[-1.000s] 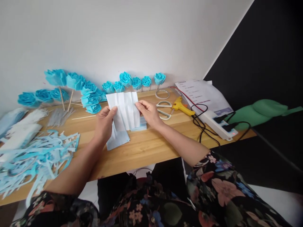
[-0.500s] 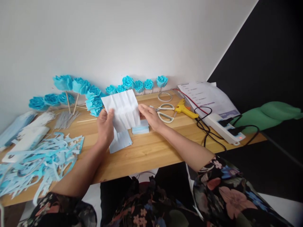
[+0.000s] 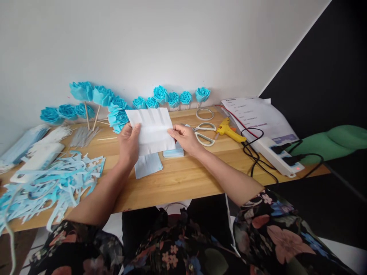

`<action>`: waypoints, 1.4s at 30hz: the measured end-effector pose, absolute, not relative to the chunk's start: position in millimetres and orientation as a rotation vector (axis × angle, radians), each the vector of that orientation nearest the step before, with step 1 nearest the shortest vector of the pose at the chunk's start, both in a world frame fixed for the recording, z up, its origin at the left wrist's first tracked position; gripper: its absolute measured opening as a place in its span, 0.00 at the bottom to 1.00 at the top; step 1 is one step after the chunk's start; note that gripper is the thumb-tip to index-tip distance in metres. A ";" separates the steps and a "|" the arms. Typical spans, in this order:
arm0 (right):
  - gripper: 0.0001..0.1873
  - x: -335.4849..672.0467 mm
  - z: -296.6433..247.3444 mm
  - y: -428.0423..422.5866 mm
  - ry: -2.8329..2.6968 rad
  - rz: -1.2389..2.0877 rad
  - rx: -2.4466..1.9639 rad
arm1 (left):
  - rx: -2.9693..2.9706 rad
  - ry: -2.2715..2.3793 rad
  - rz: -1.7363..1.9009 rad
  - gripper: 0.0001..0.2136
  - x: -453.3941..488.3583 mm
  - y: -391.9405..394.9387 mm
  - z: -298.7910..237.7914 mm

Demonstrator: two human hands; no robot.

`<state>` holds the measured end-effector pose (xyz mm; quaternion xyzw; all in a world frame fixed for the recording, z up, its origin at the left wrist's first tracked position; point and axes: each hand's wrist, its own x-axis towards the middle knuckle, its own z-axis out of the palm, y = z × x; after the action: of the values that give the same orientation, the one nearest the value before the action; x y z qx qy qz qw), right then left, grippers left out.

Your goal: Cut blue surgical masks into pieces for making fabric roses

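Both hands hold up a white pleated sheet (image 3: pixel 151 130) above the wooden table (image 3: pixel 177 179). My left hand (image 3: pixel 129 145) pinches its left edge, thumb on top. At the right edge, my right hand (image 3: pixel 183 138) grips it with the fingers closed. Under the sheet a light-blue piece (image 3: pixel 149 165) lies flat on the table. A small stack of light-blue pieces (image 3: pixel 173 153) sits just below my right hand.
Blue paper roses (image 3: pixel 114 107) on sticks line the wall. Blue and white scraps (image 3: pixel 48 183) pile at the left. Scissors (image 3: pixel 204 133), a yellow glue gun (image 3: pixel 229 130), a tape ring (image 3: pixel 205 114), papers (image 3: pixel 255 114) and a power strip (image 3: pixel 275 152) with black cables lie to the right.
The white sheet has turned from tilted to nearly level, and my right hand has closed on its right edge. The camera view shifted slightly.
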<state>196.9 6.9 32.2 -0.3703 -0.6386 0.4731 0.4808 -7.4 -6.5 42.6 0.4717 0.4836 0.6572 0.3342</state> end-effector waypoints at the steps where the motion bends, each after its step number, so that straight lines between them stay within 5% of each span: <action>1: 0.22 197.4 31.5 7.1 -1.536 1.198 -0.873 | 1.227 1.251 1.722 0.14 -6.2 -7.1 42.7; 7: 0.23 198.8 34.2 6.2 -1.579 1.571 -0.767 | 1.206 1.223 1.808 0.11 -2.9 -9.4 42.8; 15: 0.22 201.5 29.7 14.2 -1.640 1.649 -0.753 | 1.211 1.282 1.795 0.12 -10.4 -3.1 41.5; 42: 0.26 204.6 32.2 8.4 -1.423 1.194 -0.978 | 1.182 1.241 1.419 0.17 0.1 -23.6 35.6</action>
<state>204.6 8.4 32.2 -0.4040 -0.5878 0.4933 0.4979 0.1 -23.6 35.6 0.4763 0.5001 0.5721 0.4424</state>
